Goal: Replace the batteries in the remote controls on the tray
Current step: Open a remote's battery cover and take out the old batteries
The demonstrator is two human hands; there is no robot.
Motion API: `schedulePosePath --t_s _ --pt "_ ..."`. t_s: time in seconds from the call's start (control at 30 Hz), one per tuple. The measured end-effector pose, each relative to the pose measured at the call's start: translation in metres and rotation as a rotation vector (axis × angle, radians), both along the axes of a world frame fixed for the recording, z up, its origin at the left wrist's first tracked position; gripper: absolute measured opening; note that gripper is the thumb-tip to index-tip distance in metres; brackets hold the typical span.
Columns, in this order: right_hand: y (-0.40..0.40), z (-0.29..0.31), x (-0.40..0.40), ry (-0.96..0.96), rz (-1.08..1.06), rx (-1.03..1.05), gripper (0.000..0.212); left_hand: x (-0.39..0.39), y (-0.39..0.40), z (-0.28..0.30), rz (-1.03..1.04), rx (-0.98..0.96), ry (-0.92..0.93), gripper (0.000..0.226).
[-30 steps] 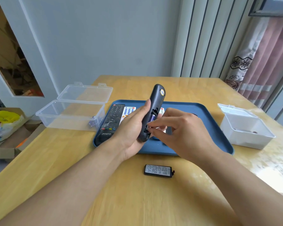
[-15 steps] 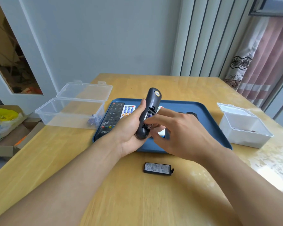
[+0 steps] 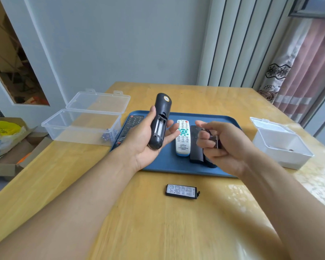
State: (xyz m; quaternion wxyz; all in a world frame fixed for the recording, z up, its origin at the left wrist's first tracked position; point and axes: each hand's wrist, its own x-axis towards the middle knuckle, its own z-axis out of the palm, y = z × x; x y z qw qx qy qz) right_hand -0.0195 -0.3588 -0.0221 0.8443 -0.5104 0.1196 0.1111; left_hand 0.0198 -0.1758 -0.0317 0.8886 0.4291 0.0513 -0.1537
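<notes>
Our left hand (image 3: 144,139) cradling a matte black curved remote (image 3: 160,121), compartment bare, our right hand (image 3: 219,145) curled round dark cylindrical batteries (image 3: 214,139), above a smooth blue tray (image 3: 223,121)

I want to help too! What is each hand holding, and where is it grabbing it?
The left hand grips the dark remote around its lower half, battery slot open and facing up. The right hand curls around small dark batteries.

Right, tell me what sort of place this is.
Probably a room in a home: a wooden table by a plain wall, a patterned curtain at the window on the right, and a cardboard box of clutter on the floor.
</notes>
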Motion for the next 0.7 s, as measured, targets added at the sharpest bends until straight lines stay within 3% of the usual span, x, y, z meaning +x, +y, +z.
schedulePosePath --t_s 0.1,0.2,0.3,0.43,0.7 --pt "-0.002 -0.004 0.004 0.189 -0.105 0.409 0.016 0.000 0.000 0.001 0.023 -0.033 -0.001 0.043" --pt "-0.007 -0.004 0.008 0.239 -0.273 0.595 0.016 0.000 0.001 0.000 0.045 -0.050 -0.002 0.042" --pt "-0.013 0.002 0.008 0.227 -0.402 0.639 0.028 0.000 0.000 0.000 0.048 -0.057 -0.004 0.041" --pt "-0.021 0.009 0.005 0.190 -0.411 0.667 0.033 0.002 -0.002 -0.003 0.070 -0.064 -0.017 0.042" --pt "-0.017 0.013 0.000 0.084 -0.232 0.629 0.047 0.004 -0.001 -0.004 0.101 -0.068 -0.019 0.043"
